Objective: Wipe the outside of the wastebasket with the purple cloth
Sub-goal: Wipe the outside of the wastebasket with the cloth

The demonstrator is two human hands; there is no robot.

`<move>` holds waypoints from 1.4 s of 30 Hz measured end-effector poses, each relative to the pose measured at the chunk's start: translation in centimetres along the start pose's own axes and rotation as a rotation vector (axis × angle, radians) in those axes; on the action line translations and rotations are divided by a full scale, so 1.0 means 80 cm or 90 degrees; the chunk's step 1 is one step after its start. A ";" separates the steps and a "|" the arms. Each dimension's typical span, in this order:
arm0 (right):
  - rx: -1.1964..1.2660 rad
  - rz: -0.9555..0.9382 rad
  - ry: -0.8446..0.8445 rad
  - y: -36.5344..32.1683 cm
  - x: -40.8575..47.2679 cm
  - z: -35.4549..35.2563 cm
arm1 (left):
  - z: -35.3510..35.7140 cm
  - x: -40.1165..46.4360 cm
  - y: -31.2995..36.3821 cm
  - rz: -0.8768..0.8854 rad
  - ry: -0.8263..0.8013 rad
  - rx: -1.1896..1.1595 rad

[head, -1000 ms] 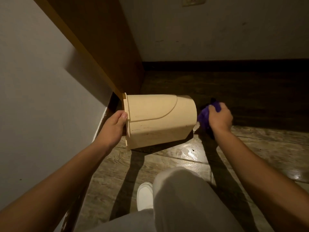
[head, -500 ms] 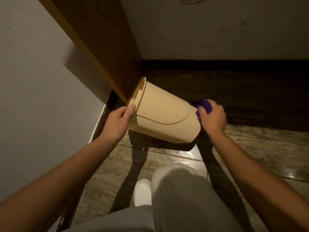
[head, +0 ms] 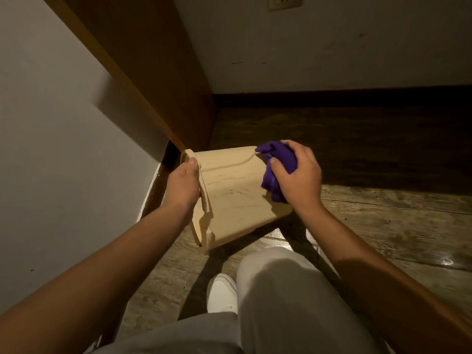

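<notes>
Two hands engage the tilted beige wastebasket (head: 237,200) above the floor (head: 383,226): left hand (head: 182,186) grip closed on its rim; right hand (head: 298,175) grip presses the purple cloth (head: 279,162) against its base end.

Left hand (head: 182,183) grips tilted wastebasket (head: 235,200) rim; right hand (head: 297,175) presses purple cloth (head: 279,159) on side.

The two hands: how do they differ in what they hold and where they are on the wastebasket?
The left hand grips the rim of the wastebasket, while the right hand is near its base end. The left hand holds the wastebasket bare; the right hand holds a bunched purple cloth against the wall of the wastebasket. Both hands are closed and together keep it tipped on its side.
</notes>
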State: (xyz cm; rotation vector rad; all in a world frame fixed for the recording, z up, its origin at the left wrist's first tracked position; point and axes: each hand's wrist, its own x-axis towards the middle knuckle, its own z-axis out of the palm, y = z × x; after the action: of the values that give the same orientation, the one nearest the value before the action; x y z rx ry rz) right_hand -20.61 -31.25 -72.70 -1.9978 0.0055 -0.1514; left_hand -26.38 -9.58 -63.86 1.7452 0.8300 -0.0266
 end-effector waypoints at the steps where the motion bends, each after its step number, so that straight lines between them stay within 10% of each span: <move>1: -0.005 -0.008 -0.017 -0.003 -0.002 0.006 | -0.003 0.001 0.001 -0.012 -0.022 -0.022; 6: -0.039 0.042 -0.059 -0.007 0.000 0.014 | -0.004 -0.009 -0.004 0.007 -0.268 -0.003; 13: 0.085 -0.112 -0.057 -0.070 0.003 0.022 | -0.003 -0.012 0.001 0.024 -0.219 -0.027; 24: -0.148 -0.286 -0.061 -0.014 -0.041 0.108 | 0.003 0.002 -0.016 -0.041 -0.230 -0.112; 37: -0.275 0.231 0.023 0.135 -0.007 0.018 | -0.007 0.004 -0.013 -0.047 -0.174 -0.089; 42: -0.125 0.193 0.133 0.102 0.011 -0.007 | 0.007 -0.011 -0.005 -0.026 -0.243 -0.057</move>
State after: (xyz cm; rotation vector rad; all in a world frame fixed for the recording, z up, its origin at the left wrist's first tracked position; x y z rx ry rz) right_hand -19.24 -35.24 -79.76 -2.1409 0.4701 -0.1680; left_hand -27.03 -10.47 -64.03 1.5715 0.5763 -0.3348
